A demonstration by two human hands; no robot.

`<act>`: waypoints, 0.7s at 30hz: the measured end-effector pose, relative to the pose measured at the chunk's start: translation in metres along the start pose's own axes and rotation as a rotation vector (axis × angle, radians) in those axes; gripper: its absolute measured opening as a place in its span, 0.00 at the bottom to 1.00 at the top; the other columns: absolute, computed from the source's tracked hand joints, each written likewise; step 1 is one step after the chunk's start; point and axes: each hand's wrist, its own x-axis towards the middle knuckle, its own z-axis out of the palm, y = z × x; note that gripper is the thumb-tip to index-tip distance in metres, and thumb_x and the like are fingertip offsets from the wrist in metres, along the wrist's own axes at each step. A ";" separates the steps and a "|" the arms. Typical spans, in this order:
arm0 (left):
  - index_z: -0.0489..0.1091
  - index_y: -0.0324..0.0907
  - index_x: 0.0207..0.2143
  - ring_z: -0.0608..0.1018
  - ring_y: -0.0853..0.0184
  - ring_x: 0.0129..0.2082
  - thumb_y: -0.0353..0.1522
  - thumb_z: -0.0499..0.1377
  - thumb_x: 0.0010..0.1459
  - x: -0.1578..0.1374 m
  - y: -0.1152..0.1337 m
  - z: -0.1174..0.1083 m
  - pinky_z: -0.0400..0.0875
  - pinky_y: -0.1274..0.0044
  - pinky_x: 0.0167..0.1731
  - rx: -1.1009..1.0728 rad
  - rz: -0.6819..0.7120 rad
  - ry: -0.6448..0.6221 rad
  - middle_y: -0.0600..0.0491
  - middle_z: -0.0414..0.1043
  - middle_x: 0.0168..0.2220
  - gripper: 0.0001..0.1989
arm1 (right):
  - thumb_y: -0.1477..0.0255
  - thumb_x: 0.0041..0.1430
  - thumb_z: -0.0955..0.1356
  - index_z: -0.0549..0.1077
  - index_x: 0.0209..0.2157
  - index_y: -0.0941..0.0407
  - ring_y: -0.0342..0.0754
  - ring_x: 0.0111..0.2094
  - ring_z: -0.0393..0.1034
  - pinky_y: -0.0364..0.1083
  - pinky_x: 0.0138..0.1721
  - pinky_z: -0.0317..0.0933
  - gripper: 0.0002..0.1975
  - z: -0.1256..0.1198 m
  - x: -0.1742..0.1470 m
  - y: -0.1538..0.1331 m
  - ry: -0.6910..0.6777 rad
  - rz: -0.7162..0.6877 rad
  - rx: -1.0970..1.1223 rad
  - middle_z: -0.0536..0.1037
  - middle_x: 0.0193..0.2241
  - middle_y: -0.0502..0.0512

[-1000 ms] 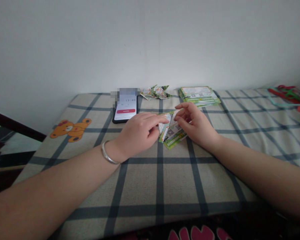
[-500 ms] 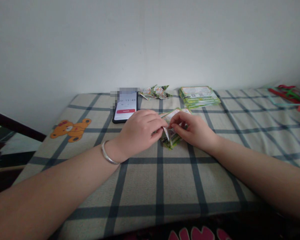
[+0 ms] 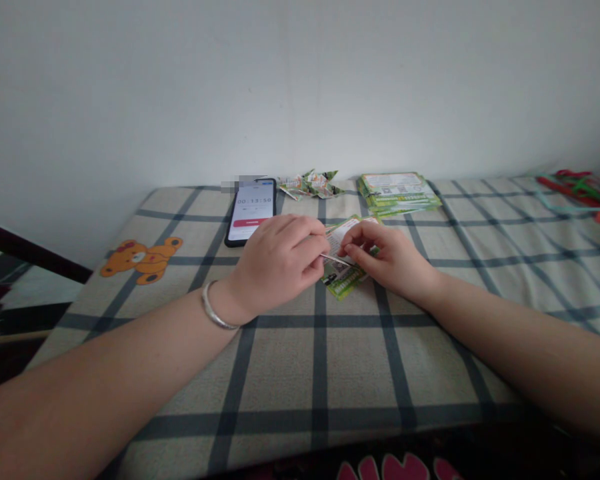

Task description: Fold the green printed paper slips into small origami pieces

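A thin, pale folded paper strip [image 3: 336, 259] has swung edge-on, pinched between the left hand [image 3: 285, 257] and right hand [image 3: 393, 253], over green-and-white printed paper [image 3: 341, 288] (sheet count hidden) mid-tabletop [image 3: 280, 373]; near its far edge, one black-rimmed phone [image 3: 251, 208], one green-and-white leaflet stack [image 3: 397, 190].

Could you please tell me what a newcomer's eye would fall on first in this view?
Probably the left hand, with a silver bangle at its wrist, and the right hand, both pinching a small piece of paper above green-and-white printed sheets mid-table. Next, perhaps, the orange bear figure at the cloth's left, and the lit phone just beyond the left hand.
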 end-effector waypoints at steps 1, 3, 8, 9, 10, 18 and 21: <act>0.69 0.41 0.32 0.74 0.60 0.40 0.25 0.55 0.56 0.000 0.000 -0.001 0.70 0.68 0.41 0.015 -0.016 -0.002 0.50 0.73 0.38 0.05 | 0.72 0.60 0.65 0.71 0.33 0.54 0.45 0.33 0.69 0.44 0.33 0.62 0.03 -0.001 0.000 -0.001 -0.008 -0.005 0.004 0.76 0.30 0.51; 0.68 0.41 0.31 0.74 0.60 0.39 0.25 0.54 0.54 0.001 0.001 -0.002 0.70 0.67 0.40 0.044 -0.056 -0.009 0.50 0.73 0.35 0.05 | 0.70 0.62 0.64 0.71 0.34 0.55 0.45 0.32 0.69 0.45 0.34 0.62 0.05 -0.002 -0.001 -0.003 -0.030 -0.028 0.004 0.76 0.30 0.51; 0.65 0.41 0.30 0.73 0.59 0.35 0.25 0.54 0.52 0.002 0.003 -0.007 0.68 0.67 0.35 0.072 -0.116 -0.016 0.49 0.72 0.33 0.04 | 0.71 0.56 0.69 0.72 0.33 0.55 0.43 0.30 0.69 0.43 0.33 0.62 0.03 -0.003 -0.003 -0.003 -0.041 -0.097 -0.028 0.76 0.29 0.50; 0.65 0.41 0.30 0.73 0.59 0.35 0.25 0.54 0.52 0.002 0.003 -0.007 0.68 0.67 0.35 0.072 -0.115 -0.015 0.49 0.72 0.32 0.04 | 0.73 0.55 0.69 0.72 0.33 0.55 0.43 0.30 0.69 0.43 0.33 0.62 0.02 -0.002 -0.003 -0.003 -0.041 -0.099 -0.046 0.76 0.29 0.49; 0.65 0.41 0.30 0.73 0.59 0.35 0.25 0.54 0.52 0.002 0.003 -0.007 0.67 0.67 0.34 0.070 -0.111 -0.015 0.49 0.72 0.32 0.04 | 0.75 0.55 0.69 0.72 0.32 0.55 0.42 0.29 0.69 0.43 0.32 0.62 0.02 -0.001 -0.002 -0.002 -0.038 -0.099 -0.059 0.76 0.28 0.49; 0.66 0.40 0.38 0.75 0.63 0.38 0.29 0.56 0.59 -0.001 0.002 0.000 0.70 0.72 0.38 -0.116 -0.134 -0.024 0.51 0.74 0.37 0.04 | 0.73 0.56 0.69 0.71 0.30 0.55 0.42 0.26 0.67 0.42 0.26 0.58 0.02 0.003 -0.001 0.000 0.054 -0.025 -0.021 0.75 0.25 0.49; 0.65 0.40 0.43 0.75 0.65 0.40 0.28 0.59 0.59 -0.002 0.000 0.003 0.71 0.74 0.39 -0.197 -0.202 -0.010 0.52 0.72 0.40 0.10 | 0.72 0.57 0.69 0.71 0.30 0.54 0.42 0.26 0.67 0.43 0.27 0.59 0.02 0.003 0.000 0.000 0.085 0.017 0.001 0.76 0.26 0.49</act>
